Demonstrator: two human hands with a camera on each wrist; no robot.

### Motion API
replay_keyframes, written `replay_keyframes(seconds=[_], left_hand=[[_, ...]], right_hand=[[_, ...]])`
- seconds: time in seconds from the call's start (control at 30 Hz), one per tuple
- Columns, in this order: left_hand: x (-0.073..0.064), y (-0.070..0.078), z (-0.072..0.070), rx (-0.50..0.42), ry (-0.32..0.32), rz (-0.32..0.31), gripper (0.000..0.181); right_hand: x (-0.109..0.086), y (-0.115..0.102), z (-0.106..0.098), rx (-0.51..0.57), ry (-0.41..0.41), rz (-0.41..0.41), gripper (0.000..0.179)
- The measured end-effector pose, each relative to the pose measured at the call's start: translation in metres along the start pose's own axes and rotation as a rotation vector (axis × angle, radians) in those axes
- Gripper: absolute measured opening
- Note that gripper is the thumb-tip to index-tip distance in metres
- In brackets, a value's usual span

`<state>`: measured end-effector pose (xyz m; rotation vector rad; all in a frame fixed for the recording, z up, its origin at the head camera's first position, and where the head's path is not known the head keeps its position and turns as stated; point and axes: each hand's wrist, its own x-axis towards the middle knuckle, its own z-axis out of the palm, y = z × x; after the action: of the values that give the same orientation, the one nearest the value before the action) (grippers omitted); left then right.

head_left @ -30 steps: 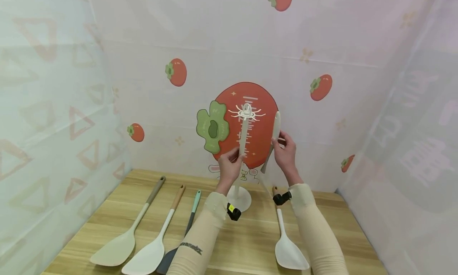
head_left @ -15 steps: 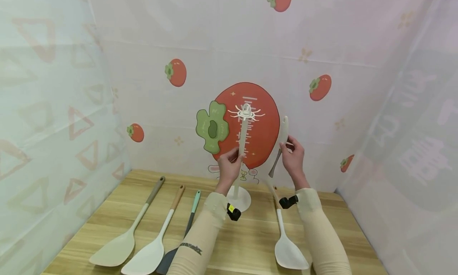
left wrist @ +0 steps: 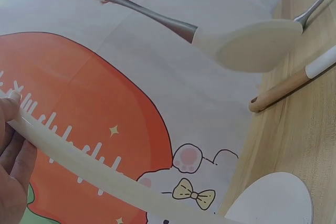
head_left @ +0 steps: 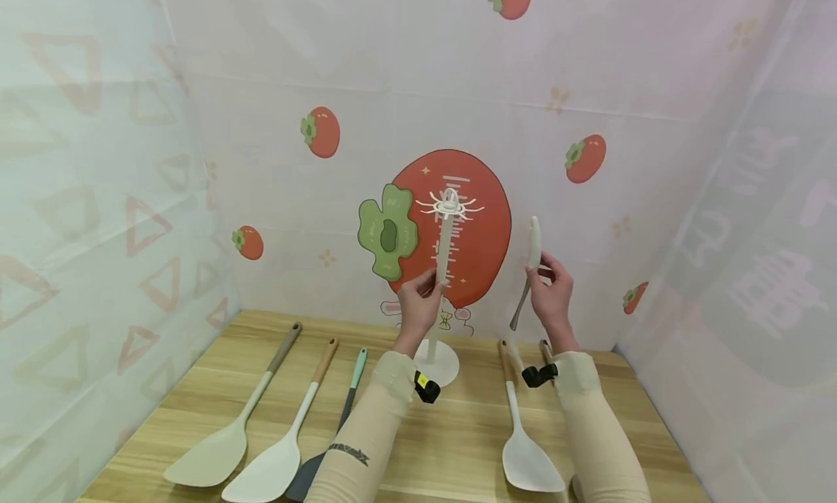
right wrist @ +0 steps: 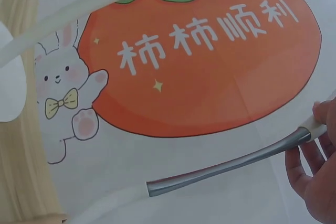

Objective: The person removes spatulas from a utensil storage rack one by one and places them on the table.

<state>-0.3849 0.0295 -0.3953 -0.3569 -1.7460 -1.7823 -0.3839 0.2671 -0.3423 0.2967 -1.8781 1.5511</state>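
Note:
A white utensil stand (head_left: 445, 245) rises upright at the middle of the table, with a ring of thin hooks at its top and a round base (head_left: 442, 365). My left hand (head_left: 418, 305) grips its post partway up. To the right, my right hand (head_left: 551, 292) pinches a cooking spoon (head_left: 535, 240) by its pale handle, apart from the stand. The spoon tilts with its handle end up. A metal shaft (right wrist: 231, 166) joins that handle to a cream oval head (left wrist: 260, 48), clearest in the left wrist view.
On the left of the wooden table lie a beige turner (head_left: 212, 453), a white turner (head_left: 268, 467) and a dark utensil with mint handle (head_left: 359, 368), partly behind my sleeve. A wood-handled white turner (head_left: 528, 461) lies right, near a mostly hidden utensil (head_left: 546, 349). Printed sheets wall the table.
My right hand has moved right and slightly down with the spoon, away from the stand. A handle beside my right sleeve has come into sight. My left hand has stayed on the post.

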Motion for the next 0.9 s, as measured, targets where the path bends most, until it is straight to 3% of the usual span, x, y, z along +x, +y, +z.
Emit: replay_keyframes(seconds=[0.17, 0.33, 0.63, 0.9], left_hand=[[-0.008, 0.025, -0.003, -0.009, 0.006, -0.007, 0.032], [-0.01, 0.024, -0.002, 0.001, 0.007, -0.028, 0.034], [-0.008, 0.024, -0.004, -0.012, 0.003, -0.008, 0.033], [-0.008, 0.027, -0.002, -0.026, -0.003, -0.003, 0.033]], right_hand=[[-0.002, 0.001, -0.01, 0.004, 0.032, -0.002, 0.038], [-0.007, 0.004, -0.021, 0.013, 0.073, -0.014, 0.037], [-0.012, 0.005, -0.038, -0.037, 0.136, -0.051, 0.037], [-0.013, 0.001, -0.056, -0.083, 0.235, -0.017, 0.038]])
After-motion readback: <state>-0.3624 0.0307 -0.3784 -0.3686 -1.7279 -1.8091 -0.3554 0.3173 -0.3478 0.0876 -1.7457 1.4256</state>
